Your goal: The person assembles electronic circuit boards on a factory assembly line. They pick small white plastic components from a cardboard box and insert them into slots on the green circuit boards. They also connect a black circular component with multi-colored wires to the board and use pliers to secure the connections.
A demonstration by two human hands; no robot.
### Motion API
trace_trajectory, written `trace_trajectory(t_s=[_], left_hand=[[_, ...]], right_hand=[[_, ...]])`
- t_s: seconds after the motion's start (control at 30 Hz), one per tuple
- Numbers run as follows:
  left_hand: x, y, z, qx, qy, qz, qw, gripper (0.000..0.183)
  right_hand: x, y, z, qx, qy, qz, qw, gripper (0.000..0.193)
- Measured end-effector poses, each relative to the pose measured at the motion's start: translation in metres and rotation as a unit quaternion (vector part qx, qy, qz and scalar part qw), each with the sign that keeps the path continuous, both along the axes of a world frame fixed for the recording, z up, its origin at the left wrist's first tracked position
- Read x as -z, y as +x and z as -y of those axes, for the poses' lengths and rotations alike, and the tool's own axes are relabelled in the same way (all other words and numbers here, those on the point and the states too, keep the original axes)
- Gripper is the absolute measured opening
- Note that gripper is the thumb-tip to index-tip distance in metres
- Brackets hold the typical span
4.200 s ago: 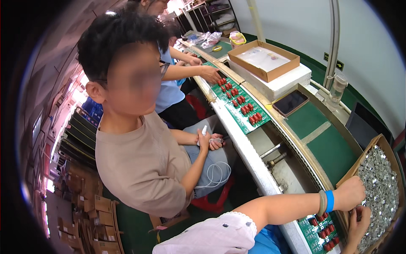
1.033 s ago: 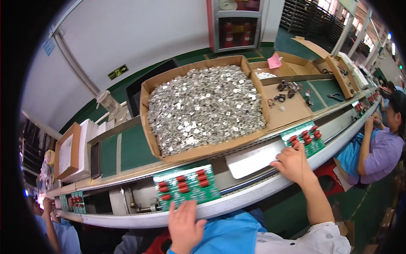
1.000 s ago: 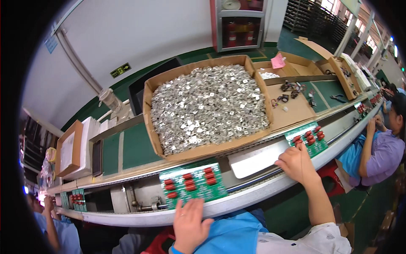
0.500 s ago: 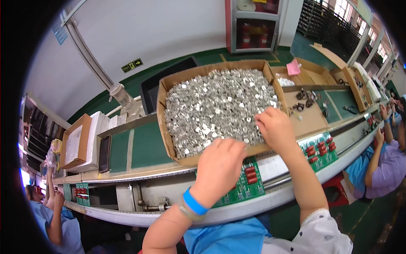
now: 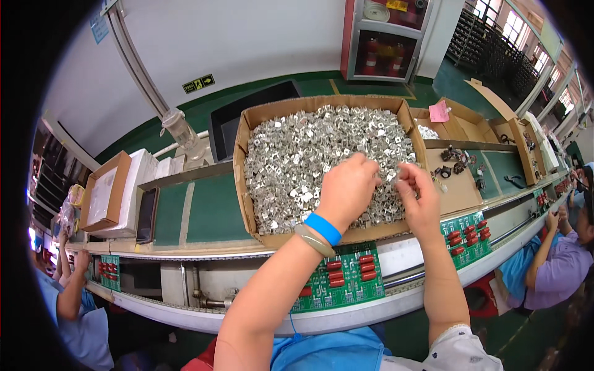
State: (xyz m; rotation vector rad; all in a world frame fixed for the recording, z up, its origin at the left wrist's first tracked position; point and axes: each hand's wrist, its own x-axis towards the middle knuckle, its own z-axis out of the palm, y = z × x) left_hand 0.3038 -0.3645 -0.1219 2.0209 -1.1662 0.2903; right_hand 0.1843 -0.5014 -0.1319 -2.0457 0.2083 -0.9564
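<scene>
A large cardboard box (image 5: 245, 204) full of small silvery metal pieces (image 5: 297, 154) stands before me on the line. Over its right half is my left hand (image 5: 348, 188), a blue band on the wrist, its fingers bent toward the right and partly hidden behind the hand. My right hand (image 5: 422, 201) is raised at the box's right edge, thumb and fingers curled together. The two hands' fingertips face each other, a short gap apart. Whatever they hold is too small to tell from the pieces behind. Below lies a green circuit board (image 5: 318, 297) with red components.
Another circuit board (image 5: 473, 250) is on the rail to the right. Beyond the box sit a black tray (image 5: 223, 127), a clear jug (image 5: 179, 133) and a divided cardboard tray (image 5: 473, 117). Pliers (image 5: 513, 180) lie at the right. Co-workers (image 5: 557, 266) sit on both sides.
My left hand has moved up and right from the box's front edge, over the pieces. My right hand has drawn back slightly right and down, uncovering more of the board below.
</scene>
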Motion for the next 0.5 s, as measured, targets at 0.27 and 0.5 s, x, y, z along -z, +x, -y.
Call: trace_trajectory(t_s=[0.27,0.5], left_hand=[[-0.034,0.0,-0.066,0.07,-0.163,-0.318,0.931,0.018],[-0.047,-0.042,-0.185,0.01,-0.098,-0.476,0.874,0.025]], right_hand=[[-0.014,-0.026,-0.044,-0.09,0.155,0.051,0.983,0.013],[-0.014,-0.052,-0.116,-0.254,0.029,-0.103,0.961,0.022]])
